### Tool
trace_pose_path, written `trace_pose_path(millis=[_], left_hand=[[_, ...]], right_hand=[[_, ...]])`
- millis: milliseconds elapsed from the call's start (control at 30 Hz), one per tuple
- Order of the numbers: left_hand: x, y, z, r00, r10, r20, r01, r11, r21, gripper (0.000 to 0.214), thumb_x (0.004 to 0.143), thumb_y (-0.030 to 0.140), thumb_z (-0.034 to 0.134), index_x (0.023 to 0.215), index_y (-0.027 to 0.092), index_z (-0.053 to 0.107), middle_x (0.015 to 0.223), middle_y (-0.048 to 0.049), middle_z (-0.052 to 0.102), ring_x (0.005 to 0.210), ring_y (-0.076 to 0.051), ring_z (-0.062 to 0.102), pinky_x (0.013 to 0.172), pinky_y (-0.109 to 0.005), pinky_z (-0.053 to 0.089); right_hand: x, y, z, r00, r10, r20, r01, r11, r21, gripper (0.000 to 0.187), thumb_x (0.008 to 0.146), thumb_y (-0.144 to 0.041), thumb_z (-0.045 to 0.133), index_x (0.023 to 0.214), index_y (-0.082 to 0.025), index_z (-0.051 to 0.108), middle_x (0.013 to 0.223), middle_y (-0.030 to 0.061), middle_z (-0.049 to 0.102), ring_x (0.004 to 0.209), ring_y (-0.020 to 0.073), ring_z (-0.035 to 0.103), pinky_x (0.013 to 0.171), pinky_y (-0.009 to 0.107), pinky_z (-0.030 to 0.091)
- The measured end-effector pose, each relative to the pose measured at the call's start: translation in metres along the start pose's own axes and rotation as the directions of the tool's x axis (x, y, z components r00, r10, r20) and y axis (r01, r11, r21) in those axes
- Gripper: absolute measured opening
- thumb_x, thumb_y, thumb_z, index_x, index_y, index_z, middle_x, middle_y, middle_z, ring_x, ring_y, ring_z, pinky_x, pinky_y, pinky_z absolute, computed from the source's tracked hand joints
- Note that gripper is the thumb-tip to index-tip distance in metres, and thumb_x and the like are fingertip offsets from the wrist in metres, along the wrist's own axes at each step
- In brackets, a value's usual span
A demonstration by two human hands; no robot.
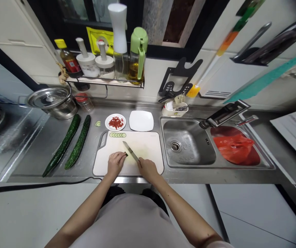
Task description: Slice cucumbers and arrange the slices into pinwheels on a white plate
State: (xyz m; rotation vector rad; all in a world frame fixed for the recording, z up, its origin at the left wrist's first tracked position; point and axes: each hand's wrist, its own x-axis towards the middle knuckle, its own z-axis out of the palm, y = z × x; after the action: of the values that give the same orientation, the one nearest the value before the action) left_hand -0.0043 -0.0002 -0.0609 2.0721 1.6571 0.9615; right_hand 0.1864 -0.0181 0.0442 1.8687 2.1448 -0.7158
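Observation:
My right hand (148,168) is closed round the handle of a kitchen knife (130,150), whose blade points up and left over the white cutting board (150,144). Just left of the blade, my left hand (115,163) has its fingers pinched together at a small dark green piece of cucumber (126,154), mostly hidden by the fingers. Along the board's top left lies a row of overlapping cucumber slices (117,135). A couple more pale green slices (97,123) rest on the counter beyond the board's corner.
Behind the board stand a plate of chopped red pieces (116,122) and a white plate (141,121). Two whole cucumbers (62,144) lie left, near a steel pot (52,101). To the right is a sink (189,144) with a red plastic bag (235,148). A condiment rack (106,82) hangs above.

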Motion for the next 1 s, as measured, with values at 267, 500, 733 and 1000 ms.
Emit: trace_pose_path(millis=[267,500,733,1000], left_hand=[[0.001,0.0,-0.002,1.0,0.011,0.0,-0.011,1.0,0.01,0.025,0.092,0.036,0.049,0.093,0.024,0.071,0.095,-0.006,0.071,0.09,-0.018,0.063,0.085,-0.035,0.043],[0.001,0.004,-0.004,1.0,-0.007,0.019,0.007,1.0,0.03,0.025,0.092,0.036,0.048,0.093,0.024,0.07,0.096,-0.0055,0.071,0.091,-0.017,0.063,0.088,-0.036,0.039],[0.001,0.006,-0.005,1.0,0.004,0.015,-0.004,1.0,0.027,0.024,0.093,0.035,0.049,0.094,0.025,0.07,0.097,-0.0046,0.071,0.092,-0.016,0.063,0.089,-0.035,0.037],[0.001,0.005,-0.004,1.0,0.021,0.022,-0.022,0.999,0.027,0.023,0.093,0.034,0.048,0.093,0.024,0.069,0.098,-0.0046,0.071,0.093,-0.016,0.063,0.089,-0.035,0.035]], right_hand=[[-0.003,-0.012,-0.001,0.999,-0.039,0.015,0.039,0.999,-0.005,0.032,0.098,-0.029,0.028,0.106,-0.016,0.057,0.09,0.0114,0.07,0.087,0.023,0.066,0.071,0.03,0.042],[-0.004,-0.015,0.002,0.999,-0.039,0.019,0.039,0.999,-0.02,0.031,0.098,-0.027,0.029,0.108,-0.016,0.056,0.089,0.0125,0.07,0.088,0.0238,0.067,0.071,0.031,0.044],[-0.003,-0.02,0.001,0.998,-0.026,0.055,0.028,0.999,-0.046,0.029,0.096,-0.021,0.03,0.109,-0.014,0.055,0.091,0.015,0.069,0.09,0.0254,0.067,0.071,0.033,0.047],[-0.006,-0.024,-0.004,0.995,-0.028,0.099,0.034,0.998,-0.061,0.028,0.093,-0.015,0.034,0.111,-0.013,0.055,0.094,0.0162,0.069,0.093,0.026,0.067,0.072,0.033,0.048]])
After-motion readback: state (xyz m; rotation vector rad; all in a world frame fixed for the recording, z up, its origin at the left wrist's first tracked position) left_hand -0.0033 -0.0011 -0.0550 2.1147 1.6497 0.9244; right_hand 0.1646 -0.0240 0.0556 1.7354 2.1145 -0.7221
